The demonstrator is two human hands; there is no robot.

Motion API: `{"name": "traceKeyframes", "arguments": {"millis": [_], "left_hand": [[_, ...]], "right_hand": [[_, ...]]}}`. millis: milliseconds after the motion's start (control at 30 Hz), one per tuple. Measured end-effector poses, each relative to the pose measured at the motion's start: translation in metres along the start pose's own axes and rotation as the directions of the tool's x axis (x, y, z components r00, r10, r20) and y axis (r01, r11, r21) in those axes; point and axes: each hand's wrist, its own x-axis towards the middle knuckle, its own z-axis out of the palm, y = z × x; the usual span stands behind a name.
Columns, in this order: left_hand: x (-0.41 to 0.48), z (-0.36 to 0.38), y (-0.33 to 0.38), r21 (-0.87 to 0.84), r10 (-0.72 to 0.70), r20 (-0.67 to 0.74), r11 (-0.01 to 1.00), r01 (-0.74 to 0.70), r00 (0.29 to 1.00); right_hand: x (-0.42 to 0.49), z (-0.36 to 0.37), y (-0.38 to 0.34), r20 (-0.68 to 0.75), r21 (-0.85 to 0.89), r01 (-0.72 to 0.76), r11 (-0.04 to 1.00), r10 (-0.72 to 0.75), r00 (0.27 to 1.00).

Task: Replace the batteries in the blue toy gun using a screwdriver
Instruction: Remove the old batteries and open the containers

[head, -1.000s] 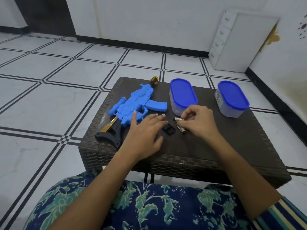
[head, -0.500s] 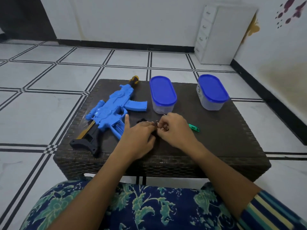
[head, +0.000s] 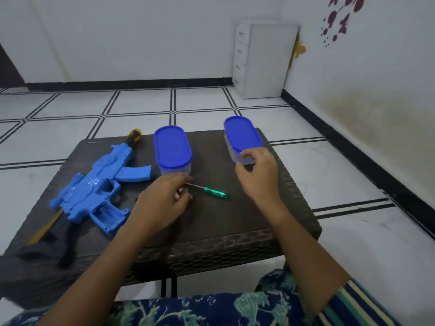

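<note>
Screwdriver tip behind left hand; container end behind right hand

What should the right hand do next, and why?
Probably lift the lid off the right-hand box. The right hand grips the box's near end, the lid is on, and the toy gun lies with its battery bay seemingly open, so batteries likely go in or come out there.

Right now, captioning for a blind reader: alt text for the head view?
A person's right hand grips the right container on a dark table; the left hand curls beside a green screwdriver. A blue toy gun lies left of a second container.
</note>
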Motion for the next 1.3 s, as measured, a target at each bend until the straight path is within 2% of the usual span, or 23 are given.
{"name": "traceKeyframes", "arguments": {"millis": [100, 267, 467, 633, 767, 833, 900, 1000, 1100, 1300], "left_hand": [[0.035, 0.017, 0.015, -0.125, 0.004, -0.049, 0.992, -0.01, 0.999], [0.092, 0.054, 0.047, -0.335, -0.11, -0.058, 0.938, 0.085, 0.992], [0.131, 0.088, 0.06, -0.571, -0.327, 0.036, 0.769, 0.288, 0.944], [0.132, 0.093, 0.058, -0.556, -0.318, -0.021, 0.792, 0.254, 0.948], [0.122, 0.081, 0.053, -0.579, -0.394, -0.009, 0.751, 0.316, 0.919], [0.11, 0.072, 0.051, -0.513, -0.38, -0.007, 0.795, 0.323, 0.925], [0.097, 0.062, 0.053, -0.378, -0.303, -0.019, 0.884, 0.274, 0.953], [0.083, 0.051, 0.057, -0.018, -0.047, 0.008, 0.999, 0.048, 0.999], [0.09, 0.045, 0.057, 0.278, 0.137, 0.164, 0.944, -0.179, 0.977], [0.113, 0.024, 0.066, 0.505, 0.225, 0.403, 0.753, -0.421, 0.887]], "right_hand": [[0.005, -0.001, 0.017, -0.038, 0.065, -0.11, 0.992, 0.113, 0.993], [0.01, 0.001, 0.03, -0.02, 0.24, -0.226, 0.944, 0.237, 0.971], [0.019, 0.003, 0.047, 0.191, 0.361, -0.385, 0.849, 0.337, 0.922], [0.029, 0.006, 0.054, 0.194, 0.357, -0.432, 0.828, 0.387, 0.901], [0.027, 0.005, 0.057, 0.24, 0.207, -0.353, 0.912, 0.303, 0.922], [0.023, 0.001, 0.057, 0.271, 0.195, -0.346, 0.918, 0.289, 0.918], [0.02, -0.005, 0.055, 0.311, 0.192, -0.333, 0.923, 0.264, 0.913], [0.013, -0.01, 0.052, 0.373, 0.192, -0.35, 0.917, 0.262, 0.89], [0.007, -0.01, 0.046, 0.37, 0.206, -0.329, 0.921, 0.238, 0.898], [0.009, -0.001, 0.035, 0.353, 0.246, -0.275, 0.93, 0.178, 0.919]]}}
